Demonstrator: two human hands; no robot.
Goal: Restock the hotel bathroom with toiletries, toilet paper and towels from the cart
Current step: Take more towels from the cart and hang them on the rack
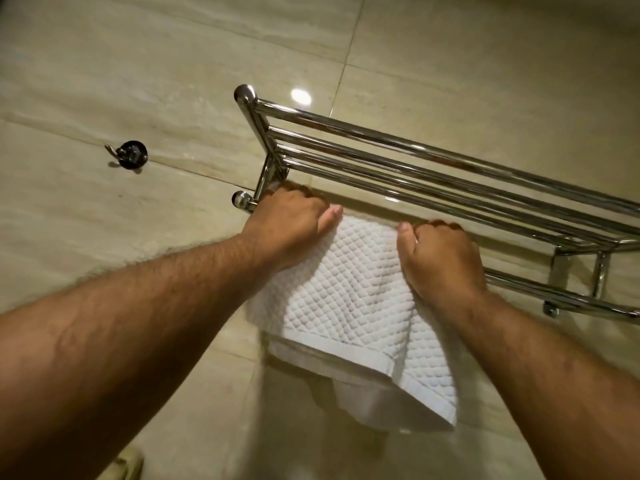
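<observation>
- The tiled wall carries a chrome rack: shelf bars above, one rail below.
- The towel, white and waffle-woven, hangs over that rail near its left end. Its front layers end unevenly, and the lower hem slants down to the right.
- The left hand grips the towel's top left corner at the rail, and the right hand grips its top right. On both, the fingers curl over the fold with the thumbs pressed on the front cloth. The fingertips are hidden behind.
- The step in hand, as I judge it, is squaring the hung towel. To do it well, slide both hands apart along the rail to flatten the fold. Then tug the shorter side down until the hems sit level and the edges line up.
- A hook sits on the wall well left of the rack.
</observation>
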